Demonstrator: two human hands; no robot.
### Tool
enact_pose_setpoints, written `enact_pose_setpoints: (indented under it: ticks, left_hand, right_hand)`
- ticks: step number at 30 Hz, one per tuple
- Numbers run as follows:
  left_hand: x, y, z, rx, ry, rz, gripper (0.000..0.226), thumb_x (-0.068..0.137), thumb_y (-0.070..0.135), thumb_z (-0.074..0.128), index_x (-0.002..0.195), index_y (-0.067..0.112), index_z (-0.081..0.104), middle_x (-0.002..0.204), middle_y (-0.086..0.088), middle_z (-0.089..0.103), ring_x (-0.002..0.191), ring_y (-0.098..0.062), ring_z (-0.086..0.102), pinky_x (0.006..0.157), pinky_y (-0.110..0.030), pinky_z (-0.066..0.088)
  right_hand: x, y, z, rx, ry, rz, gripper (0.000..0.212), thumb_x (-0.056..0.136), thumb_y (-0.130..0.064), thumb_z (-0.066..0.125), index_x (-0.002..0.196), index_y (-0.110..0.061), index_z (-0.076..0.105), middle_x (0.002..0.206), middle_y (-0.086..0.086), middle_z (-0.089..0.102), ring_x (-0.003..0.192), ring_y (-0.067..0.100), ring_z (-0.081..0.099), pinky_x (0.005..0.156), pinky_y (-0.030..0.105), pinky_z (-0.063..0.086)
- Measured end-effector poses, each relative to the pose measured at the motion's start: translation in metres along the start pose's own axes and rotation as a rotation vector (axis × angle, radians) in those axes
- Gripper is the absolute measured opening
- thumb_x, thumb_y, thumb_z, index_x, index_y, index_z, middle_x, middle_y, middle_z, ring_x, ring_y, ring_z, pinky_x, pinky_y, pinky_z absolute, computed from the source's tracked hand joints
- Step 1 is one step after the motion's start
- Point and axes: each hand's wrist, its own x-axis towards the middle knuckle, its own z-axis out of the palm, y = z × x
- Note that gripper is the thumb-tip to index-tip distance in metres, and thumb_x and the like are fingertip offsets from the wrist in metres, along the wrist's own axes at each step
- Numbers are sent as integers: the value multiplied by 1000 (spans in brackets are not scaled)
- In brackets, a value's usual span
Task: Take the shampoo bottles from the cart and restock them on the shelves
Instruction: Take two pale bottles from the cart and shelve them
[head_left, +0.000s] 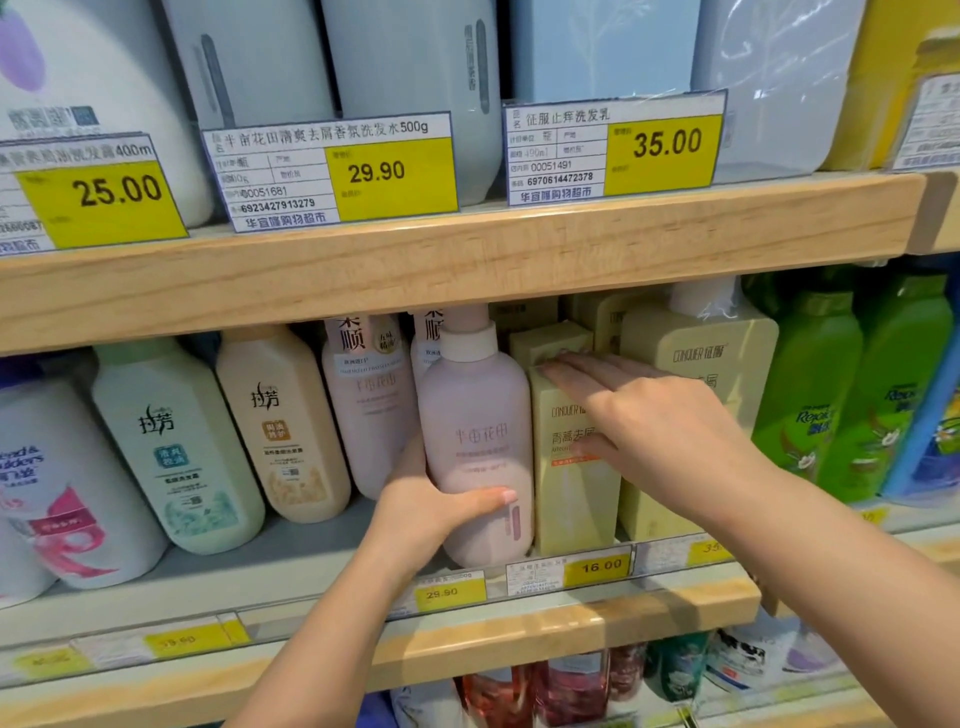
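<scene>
A pale pink shampoo bottle (480, 415) with a white pump neck stands upright at the front of the middle shelf (208, 587). My left hand (431, 512) grips its lower part, thumb across the front. My right hand (639, 415) lies with straight fingers on the top front of a pale yellow boxed bottle (566, 499) just right of the pink one. A second pink bottle (371, 410) stands behind and to the left. The cart is out of view.
Cream (283, 421), mint (176, 447) and white (57, 483) bottles fill the shelf's left side, with a gap in front of them. Larger yellow bottles (711, 358) and green bottles (852, 389) stand to the right. The wooden upper shelf edge (467, 260) hangs low overhead, carrying price tags.
</scene>
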Motion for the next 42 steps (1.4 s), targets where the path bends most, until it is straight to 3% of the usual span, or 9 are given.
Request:
enact_pose_setpoints:
  ticks: [4,10,16,21,25,30,33,39,42]
  left_hand:
    - [0,0,2,8,-13,-14,50,55,16,84,83,33,47,90,9,62,90,-17,61,77,-36,51]
    - [0,2,9,49,-11,-15,49,56,20,84,80,33,43,91,3,62,93,-23,59,80,-38,51]
    - [-1,6,5,44,-28,22,53,60,15,80,93,33,44,98,3,61,95,-18,58,74,-30,48]
    - [-3,5,3,10,-26,9,54,60,13,80,94,33,44,93,8,60,89,-15,57,68,-28,46]
    - [-2,1,0,-11,-28,5,55,59,12,81,97,32,46,97,6,62,93,-17,59,78,-32,48]
    - [-2,0,1,-41,-25,4,57,56,13,84,96,32,48,96,8,62,93,-12,60,78,-28,48]
    - [-3,0,1,-42,-32,-2,52,60,8,80,96,31,49,94,9,62,90,-10,59,75,-28,48]
    - [-5,2,1,-70,-50,1,50,63,4,77,88,34,47,92,13,60,87,-2,57,72,-21,47]
    - [-5,2,1,-84,-46,5,49,64,3,77,89,33,47,95,11,61,88,-2,57,72,-18,46]
  right_hand:
    - [-3,1,4,-10,21,4,71,36,-20,90,103,-13,67,97,4,73,85,18,70,54,20,53]
    - [-3,0,-2,-77,9,25,72,28,-22,92,96,-12,69,90,5,74,77,18,72,40,19,47]
    - [-5,3,4,-114,105,-39,71,30,-17,90,97,-7,69,86,8,73,79,21,71,80,28,51]
    - [-5,4,10,-49,98,-22,72,31,-15,89,100,-8,68,92,7,73,82,22,70,74,28,55]
    - [-5,6,11,-14,61,-7,76,32,-13,89,104,-5,66,97,12,72,85,25,70,70,32,57]
    - [-5,4,6,-25,-13,16,75,35,-13,88,106,-6,65,100,10,71,88,22,70,80,32,54]
    - [-3,2,4,-45,-124,11,72,55,-14,81,121,-7,53,113,12,66,100,26,65,88,35,51]
    - [-8,6,5,-45,73,-29,64,43,-14,87,102,-5,65,99,11,71,90,24,68,86,31,49]
    - [-11,9,13,0,121,-86,60,52,-6,80,109,0,61,108,15,67,106,30,62,89,33,48]
